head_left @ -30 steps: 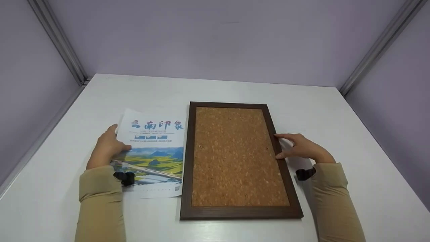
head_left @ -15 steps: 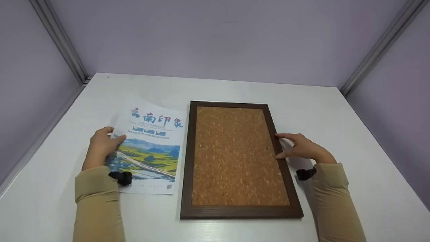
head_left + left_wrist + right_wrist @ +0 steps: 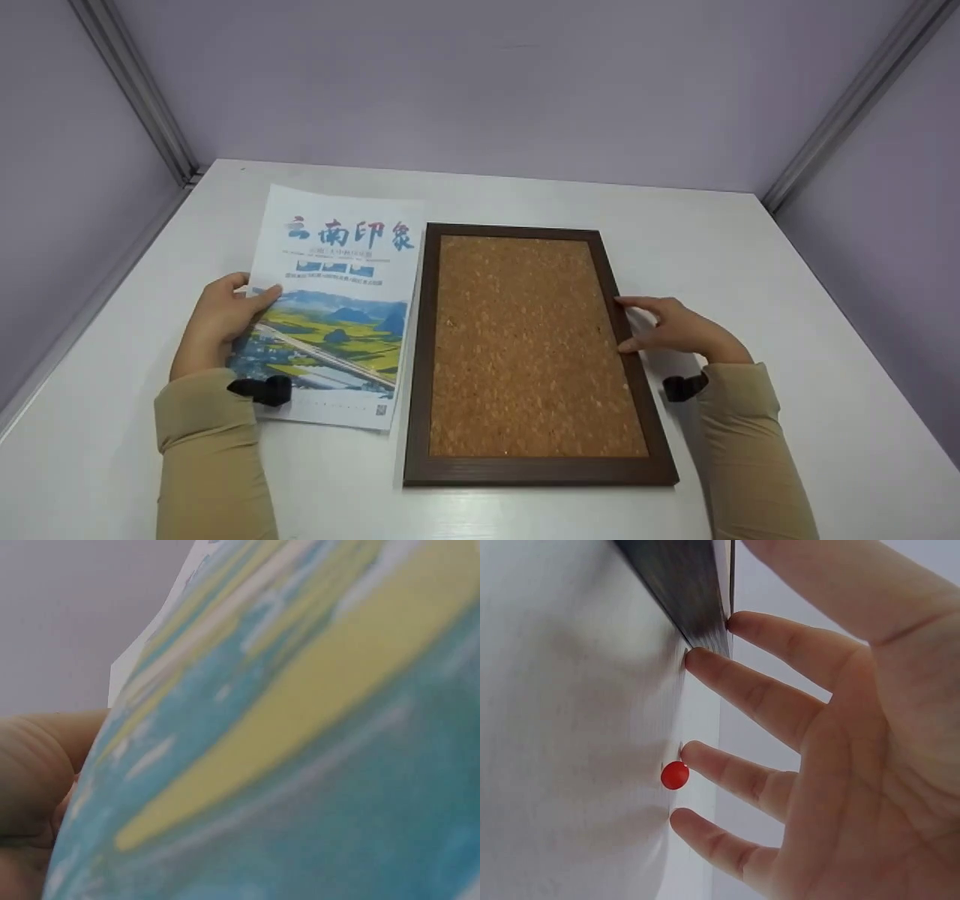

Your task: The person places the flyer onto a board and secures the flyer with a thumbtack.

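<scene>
A printed paper poster (image 3: 337,259) with large brush-style characters and a landscape picture is tilted up at the left in the head view. My left hand (image 3: 221,315) pinches its left edge, thumb on the printed face and fingers behind. Up close, the curved sheet (image 3: 285,735) fills most of the left wrist view and hides the fingers. A corkboard (image 3: 532,345) with a dark brown wooden frame lies flat beside it. My right hand (image 3: 679,326) rests at its right side, with thumb and forefinger on the frame. In the right wrist view the fingers (image 3: 750,686) spread nearly straight.
A small red round thing (image 3: 675,775) sits by the right fingertips in the right wrist view. Everything stands on a white table (image 3: 600,210), with pale purple panels (image 3: 480,90) behind and at both sides. A black wrist strap (image 3: 264,390) overlaps the poster's lower left.
The poster has come up from the table and shifted back and slightly left, its top rising. My left hand has moved left and back with it. The right hand and corkboard have stayed put.
</scene>
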Motion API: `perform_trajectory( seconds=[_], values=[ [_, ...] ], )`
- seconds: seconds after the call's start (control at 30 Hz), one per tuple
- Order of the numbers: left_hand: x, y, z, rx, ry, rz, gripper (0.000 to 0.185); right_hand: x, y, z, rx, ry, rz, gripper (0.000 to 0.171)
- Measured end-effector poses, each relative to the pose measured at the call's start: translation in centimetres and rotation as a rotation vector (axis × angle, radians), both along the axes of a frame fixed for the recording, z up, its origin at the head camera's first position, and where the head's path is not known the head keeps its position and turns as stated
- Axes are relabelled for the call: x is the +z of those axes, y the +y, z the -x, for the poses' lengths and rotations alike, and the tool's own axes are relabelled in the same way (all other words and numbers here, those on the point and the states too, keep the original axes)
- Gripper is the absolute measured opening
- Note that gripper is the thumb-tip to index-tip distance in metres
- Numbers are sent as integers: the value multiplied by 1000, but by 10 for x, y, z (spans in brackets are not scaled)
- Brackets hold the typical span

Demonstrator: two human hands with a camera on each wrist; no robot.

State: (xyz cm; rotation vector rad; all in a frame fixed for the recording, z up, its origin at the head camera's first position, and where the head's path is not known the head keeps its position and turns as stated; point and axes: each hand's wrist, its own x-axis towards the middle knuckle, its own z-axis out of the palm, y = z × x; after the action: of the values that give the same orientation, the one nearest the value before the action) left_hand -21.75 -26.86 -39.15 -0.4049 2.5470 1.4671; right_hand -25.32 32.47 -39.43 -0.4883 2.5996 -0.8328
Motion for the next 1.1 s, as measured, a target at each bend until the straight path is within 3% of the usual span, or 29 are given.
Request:
perform_trajectory(
  seconds=[0.1,0.3,0.6,0.7,0.93,1.1],
  values=[
    [0,-1,-1,15,-20,-30,77,-25,-9,-2,3,-36,43,87],
    [1,25,6,18,-35,-159,71,-25,-9,-3,1,-31,53,86],
    [-6,62,11,26,-25,-164,63,-24,-9,-5,1,-30,52,86],
    [-4,58,4,-19,80,-204,67,5,-19,-13,3,82,7,86],
    [2,46,-4,-157,-29,-157,71,3,-21,-14,-1,81,-14,88],
    [4,40,-9,-206,-36,-143,65,5,-20,-14,8,85,-3,87]
  ],
)
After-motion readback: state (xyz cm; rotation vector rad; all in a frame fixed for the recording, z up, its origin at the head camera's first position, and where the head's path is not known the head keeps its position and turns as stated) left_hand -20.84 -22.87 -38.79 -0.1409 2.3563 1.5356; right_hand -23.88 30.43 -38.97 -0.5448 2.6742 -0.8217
